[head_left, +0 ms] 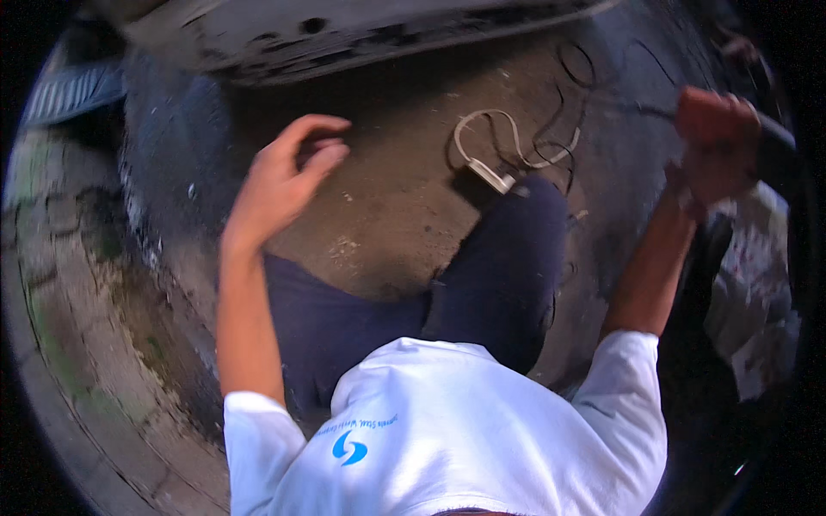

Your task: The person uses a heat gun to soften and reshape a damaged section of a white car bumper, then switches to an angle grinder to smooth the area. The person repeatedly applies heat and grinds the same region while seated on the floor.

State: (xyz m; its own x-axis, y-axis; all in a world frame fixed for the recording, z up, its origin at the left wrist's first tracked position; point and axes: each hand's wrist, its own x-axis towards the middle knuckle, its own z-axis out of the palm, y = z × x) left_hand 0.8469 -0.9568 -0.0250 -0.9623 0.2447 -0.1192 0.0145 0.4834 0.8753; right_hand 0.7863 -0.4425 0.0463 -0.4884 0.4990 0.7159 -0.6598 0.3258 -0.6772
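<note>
My left hand (286, 181) hovers over the floor on the left, thumb and fingers apart, with nothing in it. My right hand (718, 142) is stretched out to the far right and blurred. Its fingers look curled round something dark that I cannot make out. A dark cable (641, 108) runs across the floor toward that hand. Between my hands, a white power strip (490, 175) lies by my right knee (535, 202), its pale cord (465, 129) looped on the floor.
A worn, whitish vehicle body panel (379, 43) spans the top. Thin black cord (578, 64) coils beyond the power strip. Paving blocks (64, 284) line the left, with a ribbed grey piece (77, 93) above them. A crumpled pale sheet or sack (753, 292) lies at right.
</note>
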